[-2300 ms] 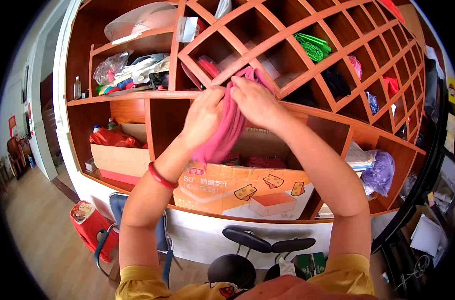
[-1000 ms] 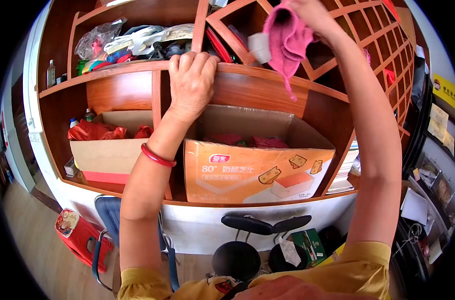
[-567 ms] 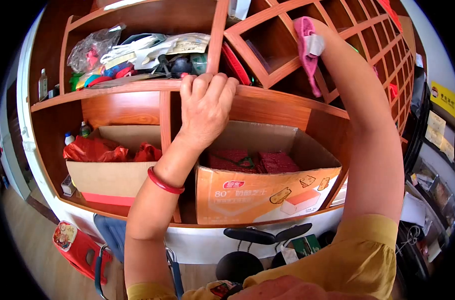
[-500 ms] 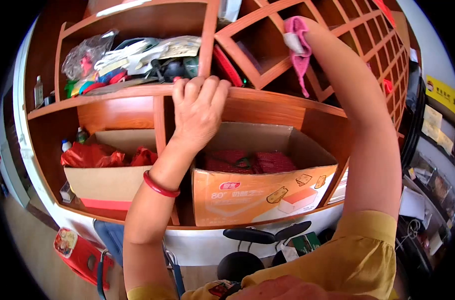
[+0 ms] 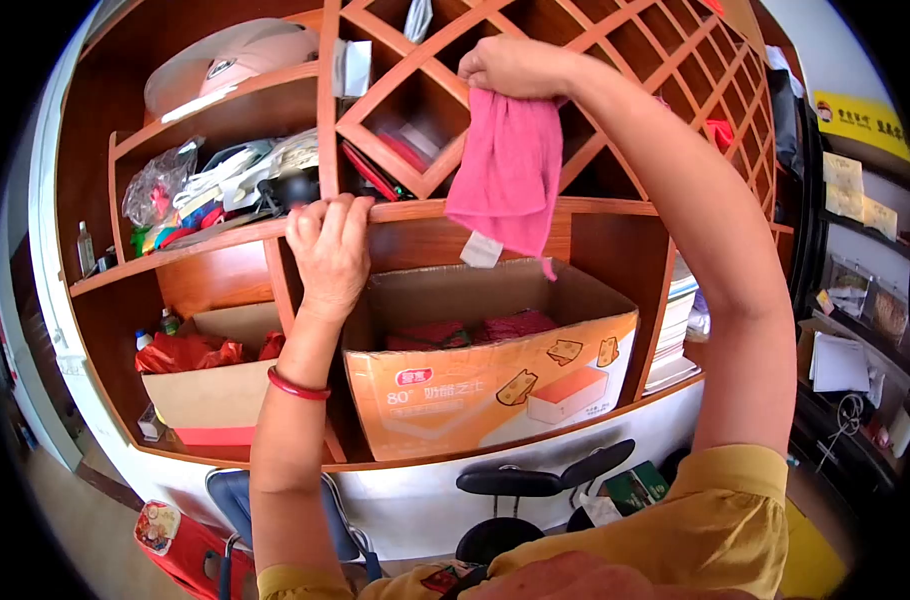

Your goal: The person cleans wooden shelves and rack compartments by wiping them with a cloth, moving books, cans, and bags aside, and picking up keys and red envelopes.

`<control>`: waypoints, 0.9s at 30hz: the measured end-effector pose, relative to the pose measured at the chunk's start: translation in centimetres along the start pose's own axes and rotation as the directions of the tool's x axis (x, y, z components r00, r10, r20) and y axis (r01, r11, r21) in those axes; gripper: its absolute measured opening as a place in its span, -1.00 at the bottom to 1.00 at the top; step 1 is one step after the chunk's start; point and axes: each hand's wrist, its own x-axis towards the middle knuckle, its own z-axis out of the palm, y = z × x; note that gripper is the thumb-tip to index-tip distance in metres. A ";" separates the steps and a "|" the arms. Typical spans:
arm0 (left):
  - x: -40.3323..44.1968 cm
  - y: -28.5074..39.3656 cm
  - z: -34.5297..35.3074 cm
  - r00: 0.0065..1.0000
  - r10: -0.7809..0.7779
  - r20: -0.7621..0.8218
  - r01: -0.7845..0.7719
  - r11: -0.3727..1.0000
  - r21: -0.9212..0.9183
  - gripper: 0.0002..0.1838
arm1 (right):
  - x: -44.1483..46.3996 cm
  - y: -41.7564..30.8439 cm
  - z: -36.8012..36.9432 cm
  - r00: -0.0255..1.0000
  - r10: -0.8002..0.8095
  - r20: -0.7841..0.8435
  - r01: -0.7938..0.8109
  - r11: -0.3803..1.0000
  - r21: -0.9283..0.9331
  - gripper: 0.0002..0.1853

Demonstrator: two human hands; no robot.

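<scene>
My right hand (image 5: 515,68) is closed on the upper edge of a pink cloth (image 5: 510,165), which hangs down in front of the lattice shelving. A white tag (image 5: 482,250) dangles from the cloth's lower edge. With fingers curled over its front, my left hand (image 5: 330,255) grips the wooden shelf edge (image 5: 425,210); a red bangle (image 5: 298,385) circles that wrist. Below the cloth, an orange-fronted cardboard box (image 5: 490,385) stands open-topped in the lower compartment, with dark red items (image 5: 515,325) inside.
Left of it, another cardboard box (image 5: 215,390) holds red plastic bags (image 5: 190,352). Mixed small items (image 5: 235,185) crowd the shelf above. Stacked papers (image 5: 672,330) stand at right. Black stools (image 5: 510,483), a blue chair (image 5: 240,500) and a red stool (image 5: 190,545) are below.
The pink cloth, bunched and blurred before, now hangs spread out from my right hand, which has moved left. My left hand stays on the shelf edge. The camera view has shifted.
</scene>
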 end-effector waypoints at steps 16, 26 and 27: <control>0.3 0.7 0.0 0.998 -0.068 -0.013 0.067 0.995 -0.072 -0.64 | -4.0 1.7 3.7 0.775 0.226 0.590 -0.350 0.931 0.105 -0.68; 0.1 0.3 0.0 0.995 -0.096 -0.006 0.096 0.994 -0.047 -0.75 | -0.1 4.7 8.8 0.702 0.225 0.676 -0.447 0.878 0.172 -0.67; 0.1 0.3 0.1 0.995 -0.098 -0.007 0.097 0.993 -0.061 -0.75 | 0.0 4.9 8.7 0.703 0.229 0.673 -0.447 0.878 0.169 -0.67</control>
